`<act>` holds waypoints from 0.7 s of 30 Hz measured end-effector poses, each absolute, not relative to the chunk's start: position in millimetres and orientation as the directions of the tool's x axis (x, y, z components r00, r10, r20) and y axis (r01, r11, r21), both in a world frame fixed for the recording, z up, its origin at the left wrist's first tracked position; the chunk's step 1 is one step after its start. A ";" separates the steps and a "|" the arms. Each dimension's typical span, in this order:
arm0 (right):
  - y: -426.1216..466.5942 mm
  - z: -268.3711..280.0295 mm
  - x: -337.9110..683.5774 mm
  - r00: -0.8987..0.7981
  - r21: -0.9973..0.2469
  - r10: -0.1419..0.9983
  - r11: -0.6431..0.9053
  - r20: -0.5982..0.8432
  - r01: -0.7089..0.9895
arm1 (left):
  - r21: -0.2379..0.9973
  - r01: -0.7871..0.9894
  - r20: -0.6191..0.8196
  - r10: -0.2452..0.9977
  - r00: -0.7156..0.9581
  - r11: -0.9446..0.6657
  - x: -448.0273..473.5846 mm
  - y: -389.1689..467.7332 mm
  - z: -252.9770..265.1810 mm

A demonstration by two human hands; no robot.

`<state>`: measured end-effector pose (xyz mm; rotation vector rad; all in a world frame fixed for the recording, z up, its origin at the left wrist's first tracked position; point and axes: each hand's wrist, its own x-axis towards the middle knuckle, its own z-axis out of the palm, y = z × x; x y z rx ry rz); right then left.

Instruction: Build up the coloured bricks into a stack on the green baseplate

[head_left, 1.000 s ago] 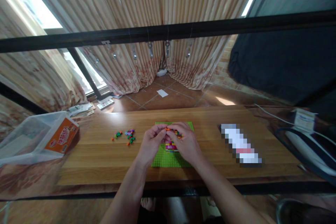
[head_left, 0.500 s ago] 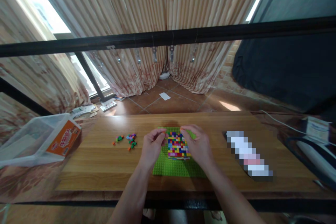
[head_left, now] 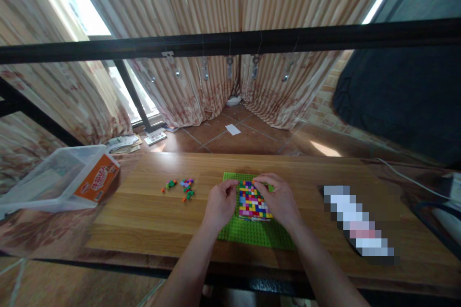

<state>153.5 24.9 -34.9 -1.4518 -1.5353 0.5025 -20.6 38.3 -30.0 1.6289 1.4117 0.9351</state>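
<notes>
A block of many coloured toy bricks (head_left: 252,205) stands on a green studded baseplate (head_left: 252,237) in front of me. My left hand (head_left: 221,204) is at its back left corner, thumb and fingers pinched together. Whatever those fingertips hold, if anything, is too small to make out. Over the back edge, my right hand (head_left: 281,197) pinches a tiny orange brick (head_left: 254,181) close to the top of the block. The palm of that hand covers part of the block's right side. Loose small bricks (head_left: 187,192), mostly green, orange and purple, lie to the left of the baseplate.
A clear plastic box (head_left: 77,163) with an orange label sits left of the wooden table (head_left: 144,220). On the table's right lies a pixelated, blurred-out object (head_left: 360,223). A black rail (head_left: 201,45) with hanging clips crosses beyond the table.
The view has swung slightly, so the scene sits farther right. My left fingers have curled in more at the block's corner. The right hand stays pinched at the back edge.
</notes>
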 end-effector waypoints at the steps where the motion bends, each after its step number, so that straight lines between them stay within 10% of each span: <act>1: 25.1 -35.5 153.5 0.126 -0.807 0.935 0.212 0.332 0.551 | 0.894 0.439 0.041 0.993 0.112 -0.086 -20.0 37.6 -28.7; 21: 28.2 -22.9 148.6 0.041 -0.793 0.969 0.173 0.242 0.584 | 0.867 0.469 0.118 0.984 0.133 -0.168 -13.7 25.3 -22.8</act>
